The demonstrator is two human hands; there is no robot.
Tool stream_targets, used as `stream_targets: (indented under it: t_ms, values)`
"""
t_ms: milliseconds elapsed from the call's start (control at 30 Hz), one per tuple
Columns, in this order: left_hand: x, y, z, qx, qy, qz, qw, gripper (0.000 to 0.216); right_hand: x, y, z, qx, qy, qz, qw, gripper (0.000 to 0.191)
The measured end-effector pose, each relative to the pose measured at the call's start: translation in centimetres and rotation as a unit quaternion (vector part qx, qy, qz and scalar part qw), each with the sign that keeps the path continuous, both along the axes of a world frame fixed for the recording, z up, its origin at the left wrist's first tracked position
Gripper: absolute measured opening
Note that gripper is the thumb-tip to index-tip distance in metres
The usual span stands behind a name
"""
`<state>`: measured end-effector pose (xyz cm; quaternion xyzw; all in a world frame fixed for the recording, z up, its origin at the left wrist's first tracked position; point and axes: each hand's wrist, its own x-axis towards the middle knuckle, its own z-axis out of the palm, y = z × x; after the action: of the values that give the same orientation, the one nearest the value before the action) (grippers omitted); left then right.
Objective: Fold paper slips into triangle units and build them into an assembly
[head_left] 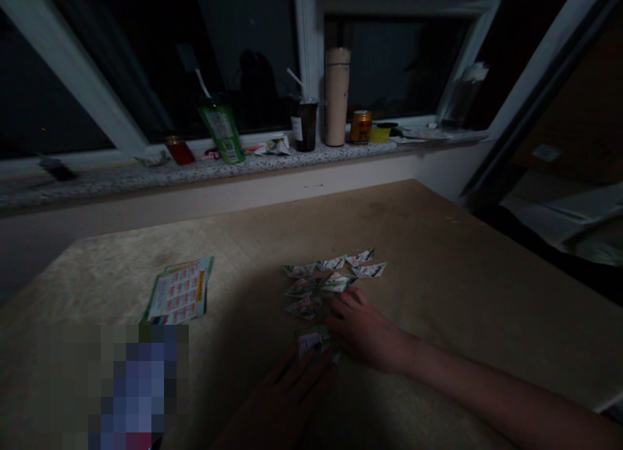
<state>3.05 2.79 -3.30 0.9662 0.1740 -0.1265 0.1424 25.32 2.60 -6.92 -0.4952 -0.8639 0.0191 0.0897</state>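
A small printed sheet of paper (312, 339) lies on the table close in front of me, partly covered by both hands. My left hand (294, 388) is in deep shadow, its fingers stretched out flat over the near part of the sheet. At the sheet's right edge, my right hand (363, 330) has its fingers curled down on the paper; the fingertips are partly hidden. Just beyond are several small folded paper pieces, pointed like boats, among them one (337, 281) near my right knuckles and another (305, 306) left of them.
A stack of printed sheets (180, 291) lies left on the brown table (438, 255). Along the granite windowsill (272, 161) stand a green carton (224, 132), a dark cup (304, 128) with a straw, a beige bottle (337, 99) and a gold can (361, 126). Pixelation masks the lower left.
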Motion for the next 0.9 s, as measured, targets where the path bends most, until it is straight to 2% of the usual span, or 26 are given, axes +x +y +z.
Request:
stream_targets:
  t_ms: [167,333,467,533,633,767,900]
  values:
    - [0.0,-0.1,0.1,-0.009,0.001,0.002,1.0,0.065,-0.1,0.1,0.0,0.0,0.006,-0.006,1.0,0.01]
    - [0.1,0.0,0.2,-0.013,0.01,0.006,1.0,0.066,0.3,-0.9,0.9,0.011,0.07,-0.016,0.997,0.014]
    - [0.2,0.0,0.0,-0.009,0.005,0.007,1.0,0.067,0.8,-3.9,2.0,0.026,0.085,0.051,0.995,0.034]
    - [0.2,0.0,-0.1,-0.008,0.001,0.006,1.0,0.067,1.0,-5.6,2.1,-0.003,0.068,0.075,0.995,0.046]
    - [0.3,0.1,-0.1,-0.022,-0.001,0.0,1.0,0.066,1.1,-7.0,1.8,-0.082,0.078,0.057,0.992,0.071]
    - [0.2,0.2,0.1,-0.03,-0.015,0.006,0.999,0.064,1.1,-7.1,1.7,-0.139,0.109,0.038,0.984,0.075]
    - [0.1,0.3,0.0,-0.012,-0.002,-0.002,1.0,0.062,0.9,-7.0,1.9,-0.148,0.129,0.029,0.98,0.074]
